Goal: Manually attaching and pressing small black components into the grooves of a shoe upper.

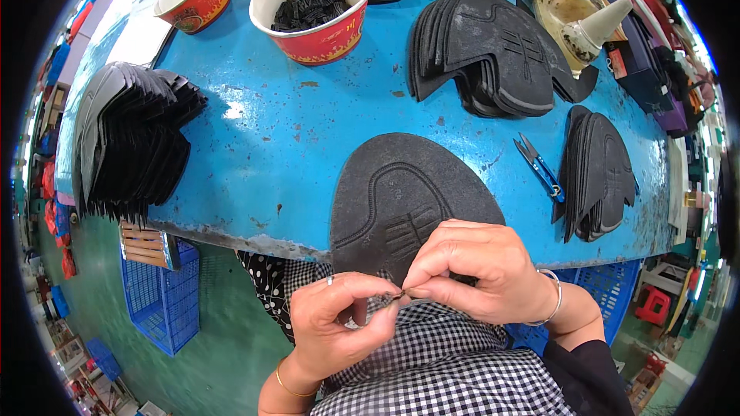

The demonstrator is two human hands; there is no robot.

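- Pinching a small, thin, dark piece (395, 297) is done by both bare hands together, low in the view.
- The left hand (335, 320) holds this piece between the tips of thumb and index finger; these fingers are bent, leaving a small round gap behind the tips.
- The right hand (482, 273) meets it from the other side, with its thumb and index finger pressed together on the piece; the tips of the two hands nearly touch.
- So the small piece lies exactly between the fingers, mostly covered by them, in front of the black-and-white checkered cloth (439, 370) on the person.
- Beyond the hands, one flat black sheet with rounded end and raised lines (401, 185) lies on the worn blue desk (262, 131), reaching past its near edge; the right hand partly hides it.
- To the right of this sheet rest small blue-handled snips (539, 169), near a short stack of black shaped sheets (605, 173).
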